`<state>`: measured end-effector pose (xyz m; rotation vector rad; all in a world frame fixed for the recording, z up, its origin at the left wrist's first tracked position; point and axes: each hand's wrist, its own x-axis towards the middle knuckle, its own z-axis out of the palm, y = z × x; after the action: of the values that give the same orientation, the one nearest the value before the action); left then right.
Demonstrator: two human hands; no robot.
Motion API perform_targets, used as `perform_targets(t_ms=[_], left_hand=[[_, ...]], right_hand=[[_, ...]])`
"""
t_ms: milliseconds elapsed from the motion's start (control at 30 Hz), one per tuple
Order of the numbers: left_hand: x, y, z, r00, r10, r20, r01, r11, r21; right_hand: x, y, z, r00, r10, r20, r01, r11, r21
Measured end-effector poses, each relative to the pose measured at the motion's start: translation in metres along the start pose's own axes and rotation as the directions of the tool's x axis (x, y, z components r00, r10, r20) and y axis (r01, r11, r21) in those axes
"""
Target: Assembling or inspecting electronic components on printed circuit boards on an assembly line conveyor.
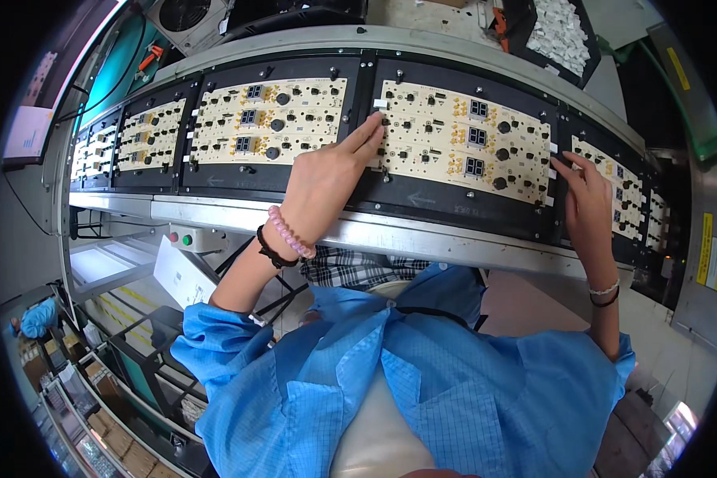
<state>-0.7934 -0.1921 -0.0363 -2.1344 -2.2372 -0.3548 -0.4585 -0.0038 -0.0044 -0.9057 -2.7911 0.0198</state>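
A cream circuit board panel (422,167) lies in a black carrier frame (430,199) in front of me. It bears black two-digit displays (477,137), round black buzzers (501,154) and small components. My left hand (323,179) reaches over the carrier with its fingers stretched out, the tips at the panel's left edge just below a white connector (381,104). At the opposite edge, my right hand (589,195) has its fingers apart and slightly bent. Its fingertips are beside another white connector (554,162); whether they touch it I cannot tell.
More carriers with similar panels (267,119) line the conveyor to the left and right. A metal rail (406,239) runs along its near side. A control box (195,239) with buttons hangs below. Beyond the line sits a black tray of small white parts (558,36). Another person (38,319) is far left.
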Motion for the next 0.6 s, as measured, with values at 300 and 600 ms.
perform_targets(t_ms=[300,600], left_hand=[[0.021,-0.002,-0.003,1.000,-0.024,0.008,0.024,1.000,-0.015],[0.031,-0.008,0.015,0.998,0.052,-0.033,-0.044,0.978,0.204]], right_hand=[[0.011,0.021,0.010,0.997,-0.043,-0.062,0.040,0.998,-0.043],[0.020,0.023,0.029,0.993,-0.113,0.040,0.119,0.969,-0.217]])
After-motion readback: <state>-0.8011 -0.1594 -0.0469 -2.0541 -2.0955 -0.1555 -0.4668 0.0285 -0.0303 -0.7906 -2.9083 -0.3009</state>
